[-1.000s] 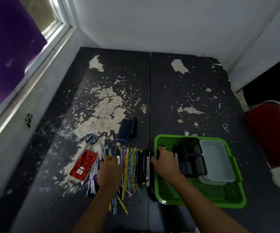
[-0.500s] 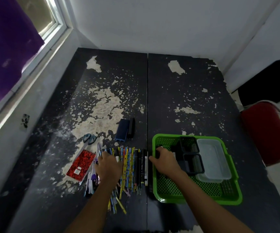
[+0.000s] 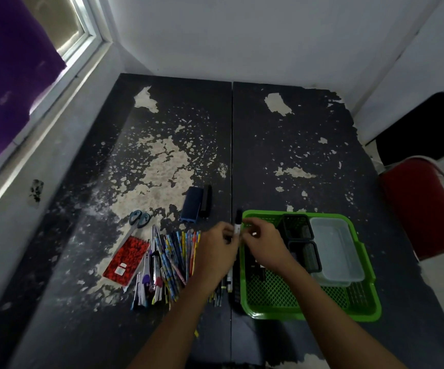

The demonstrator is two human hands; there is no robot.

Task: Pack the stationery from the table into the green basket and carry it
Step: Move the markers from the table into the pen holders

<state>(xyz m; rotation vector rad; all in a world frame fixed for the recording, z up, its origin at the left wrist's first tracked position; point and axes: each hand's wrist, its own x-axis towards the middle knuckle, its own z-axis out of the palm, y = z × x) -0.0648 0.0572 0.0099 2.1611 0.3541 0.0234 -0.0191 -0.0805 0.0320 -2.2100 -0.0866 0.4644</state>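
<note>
A green mesh basket [image 3: 282, 296] sits at the table's near right, holding two black mesh cups [image 3: 296, 226] and clear plastic boxes [image 3: 335, 249]. Left of it lies a row of pencils and pens [image 3: 178, 259], a red notebook [image 3: 127, 257], scissors [image 3: 139, 219] and a dark blue eraser block [image 3: 193, 205]. My left hand [image 3: 217, 251] and my right hand [image 3: 262, 242] meet over the basket's left rim, both pinching an upright white marker with a black cap [image 3: 237, 222].
The black table [image 3: 295, 155] has peeling paint and a seam down the middle. A red chair [image 3: 423, 209] stands at the right. A window with a purple curtain [image 3: 7, 70] runs along the left wall.
My left hand left the pencil row and moved right. My right hand lifted off the basket's inside corner. Both now hold a marker upright between them.
</note>
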